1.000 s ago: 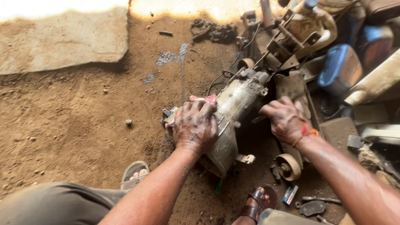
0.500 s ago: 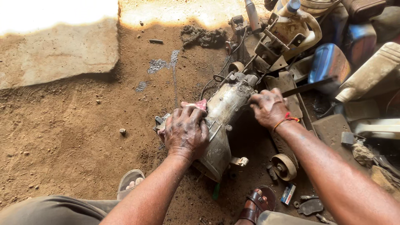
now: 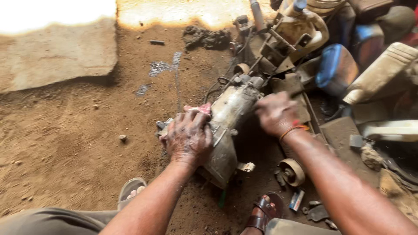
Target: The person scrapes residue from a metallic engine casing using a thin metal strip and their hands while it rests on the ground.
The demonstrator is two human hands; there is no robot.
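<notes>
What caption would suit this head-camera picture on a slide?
Left hand presses a pink rag on a grimy engine casing lying on the dirt floor; blurred right hand is beside it.

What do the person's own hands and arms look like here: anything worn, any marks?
Both forearms are bare, with no sleeves and no gloves. The left hand is smeared with dark grease across the knuckles and back. The right hand is blurred; its wrist carries an orange-red thread band. No watch or rings are visible.

Blue container (image 3: pixel 336 68) upper right – pale jerrycan (image 3: pixel 381 72) beside it; small pulley wheel (image 3: pixel 292 171) on dirt.
</notes>
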